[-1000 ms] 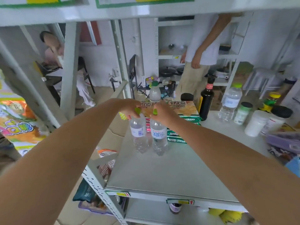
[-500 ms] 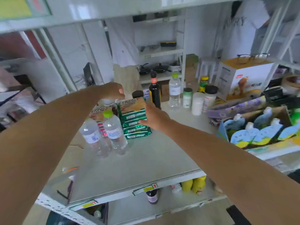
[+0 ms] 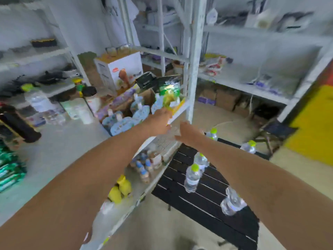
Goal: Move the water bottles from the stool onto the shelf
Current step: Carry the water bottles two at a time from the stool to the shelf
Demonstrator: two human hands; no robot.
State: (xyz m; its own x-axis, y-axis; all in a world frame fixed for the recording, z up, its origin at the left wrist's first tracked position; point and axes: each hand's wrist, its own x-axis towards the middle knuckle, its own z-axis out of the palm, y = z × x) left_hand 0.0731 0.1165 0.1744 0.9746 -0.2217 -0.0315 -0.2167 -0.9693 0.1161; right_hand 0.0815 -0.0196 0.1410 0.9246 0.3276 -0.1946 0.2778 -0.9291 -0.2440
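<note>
The shelf [image 3: 59, 150], a white metal rack, is seen filling the left half of the view, w/ its pale grey deck running from 9 o'clock to centre and a white upright post [image 3: 195, 69] standing at 12 o'clock. Further white racks are seen behind, blurred. The stool [image 3: 207, 204], black and slatted, is set low at 5 o'clock, just beside the shelf's front-right corner.

Both forearms are stretched from the bottom corners toward centre. The left hand [image 3: 159, 121] is held over the shelf's front edge at approx. 12 o'clock, near the post; its fingers appear loosely spread and nothing is seen gripped, though blur makes this uncertain. The right hand [image 3: 189, 132] is held just beside it at 1 o'clock, over the gap betw. shelf and stool; whether it is released or clenched cannot be told, as the fingers are turned away and smeared.

A white carton [image 3: 119, 73] w/ a printed picture is stood at the back of the shelf at 11 o'clock. An open box of blue pouches [image 3: 129, 116] is placed in front of it.

Water bottles w/ green caps are seen upright on the stool: one near centre [image 3: 192, 178], one just behind it [image 3: 201, 160], one at the near edge [image 3: 232, 204] partly hidden by the right forearm, and two at the far side [image 3: 212, 134] [image 3: 249, 147]. A similar clear bottle [image 3: 38, 100] is stood on the shelf at 10 o'clock, well apart from the stool. Green packets [image 3: 10, 170] are stacked at 9 o'clock.
</note>
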